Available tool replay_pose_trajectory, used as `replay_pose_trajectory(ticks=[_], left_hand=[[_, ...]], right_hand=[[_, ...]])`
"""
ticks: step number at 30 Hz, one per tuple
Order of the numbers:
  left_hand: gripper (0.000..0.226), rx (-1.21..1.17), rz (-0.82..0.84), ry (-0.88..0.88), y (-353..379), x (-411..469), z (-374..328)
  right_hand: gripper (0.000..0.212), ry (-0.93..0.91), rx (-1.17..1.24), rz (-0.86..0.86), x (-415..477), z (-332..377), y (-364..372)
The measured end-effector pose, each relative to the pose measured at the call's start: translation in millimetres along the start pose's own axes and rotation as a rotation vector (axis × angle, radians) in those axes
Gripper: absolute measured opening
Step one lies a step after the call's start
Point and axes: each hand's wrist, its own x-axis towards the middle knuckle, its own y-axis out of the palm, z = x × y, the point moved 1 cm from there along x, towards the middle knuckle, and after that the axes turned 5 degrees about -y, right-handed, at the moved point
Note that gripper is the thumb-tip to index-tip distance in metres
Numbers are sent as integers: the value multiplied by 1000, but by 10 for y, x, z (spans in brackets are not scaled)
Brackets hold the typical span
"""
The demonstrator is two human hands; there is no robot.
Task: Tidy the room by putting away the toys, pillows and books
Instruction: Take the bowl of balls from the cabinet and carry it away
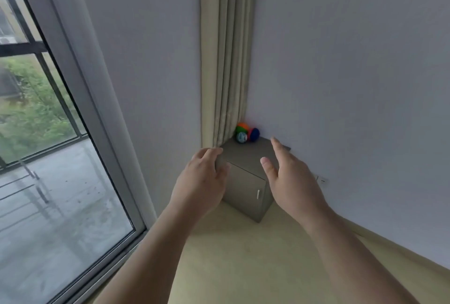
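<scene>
Three small toy balls sit at the back corner of a low grey cabinet's top [253,152]: an orange-and-green ball [241,127], a blue-and-red ball [254,134] and a pale blue ball [241,137]. My left hand [203,177] is stretched out in front of the cabinet's left edge, fingers loosely curled, holding nothing. My right hand [289,177] reaches over the cabinet's right side with straight fingers and is empty. Both hands are short of the balls.
The cabinet has a door with a small silver handle [258,194] and stands in the room corner on a pale floor [243,255]. A beige curtain [226,60] hangs down to its top. A large window [48,157] fills the left; a wall socket [322,180] is low right.
</scene>
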Motion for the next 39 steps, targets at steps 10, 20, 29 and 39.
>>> replay_pose_trajectory(ticks=[10, 20, 29, 39], left_hand=[[50, -35, 165, 54, 704, 2750, 139], [50, 84, 318, 105, 1920, 4858, 367], [47, 153, 345, 180, 2481, 6576, 636], [44, 97, 494, 381, 3539, 7866, 966]], right_hand=[[63, 158, -36, 55, 2239, -855, 845], [59, 206, 64, 98, 4213, -2163, 1794], [51, 288, 134, 237, 5756, -3009, 2474], [36, 629, 280, 276, 6681, -3798, 3593]])
